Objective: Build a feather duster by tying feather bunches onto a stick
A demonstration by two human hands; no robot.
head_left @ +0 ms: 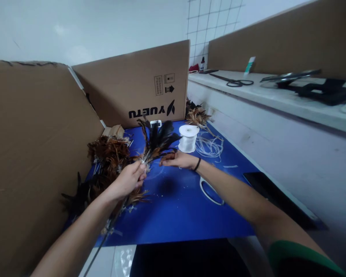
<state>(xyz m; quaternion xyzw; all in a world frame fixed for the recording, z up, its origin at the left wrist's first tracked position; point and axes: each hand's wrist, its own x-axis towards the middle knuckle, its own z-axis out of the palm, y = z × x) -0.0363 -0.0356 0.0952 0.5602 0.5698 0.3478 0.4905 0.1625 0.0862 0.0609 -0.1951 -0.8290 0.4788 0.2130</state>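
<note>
Left hand (129, 179), fingers clamped on one feather bundle (160, 135); right hand (181, 159), finger closure I cannot tell; one spool (188, 141) beyond.

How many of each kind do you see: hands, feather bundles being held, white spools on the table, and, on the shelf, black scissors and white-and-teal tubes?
Left hand and right hand: 2
Held feather bundle: 1
White spool: 1
Black scissors: 1
White-and-teal tube: 1
Total: 6

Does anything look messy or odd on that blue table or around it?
Yes, a little. Loose pale strands lie tangled beside the white spool, brown feathers are heaped untidily at the left, and the large lettering on the back cardboard panel appears upside down.
</note>
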